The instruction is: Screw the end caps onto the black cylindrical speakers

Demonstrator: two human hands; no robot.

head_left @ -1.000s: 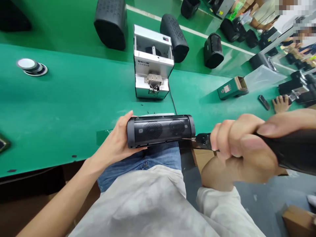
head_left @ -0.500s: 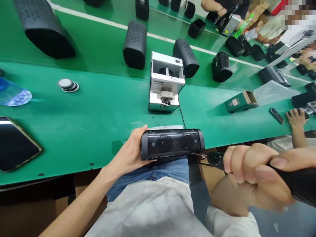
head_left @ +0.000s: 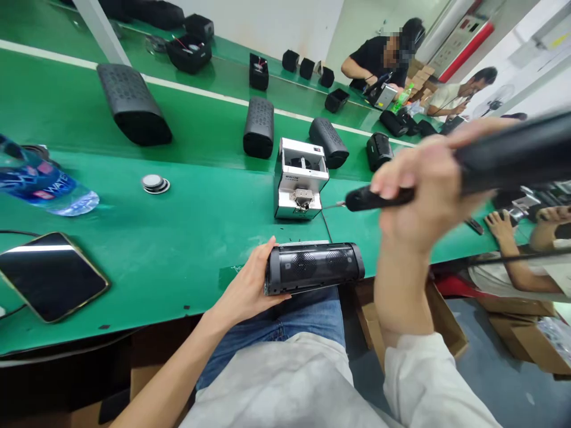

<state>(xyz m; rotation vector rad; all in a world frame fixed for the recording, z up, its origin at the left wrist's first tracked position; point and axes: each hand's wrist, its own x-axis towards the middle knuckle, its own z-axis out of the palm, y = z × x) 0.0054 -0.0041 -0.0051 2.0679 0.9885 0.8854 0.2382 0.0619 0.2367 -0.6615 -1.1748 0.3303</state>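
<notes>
My left hand (head_left: pixel 250 279) grips the left end of a black speaker (head_left: pixel 316 267), thumb on top and fingers beneath, at the table's front edge. Two round perforated patches show through its glossy face. Raised to the right, my right hand (head_left: pixel 423 184) is wrapped round a black electric screwdriver (head_left: pixel 379 199). Its thin bit points left, the tip beside the front of a silver-white screw feeder (head_left: pixel 301 184). Whether a screw sits on the bit is too small to tell.
Black speaker housings (head_left: pixel 259 128) stand along the green table (head_left: pixel 200 249). At left are a water bottle (head_left: pixel 53 184), round discs (head_left: pixel 155 183) and a tablet-like device (head_left: pixel 53 276). A co-worker's hand (head_left: pixel 502 229) rests at right; other people work farther back. Cardboard boxes (head_left: pixel 517 333) stand below.
My right hand has lifted the electric screwdriver from the speaker's right end up to the screw feeder. My left hand still holds the speaker. The view has tilted upward.
</notes>
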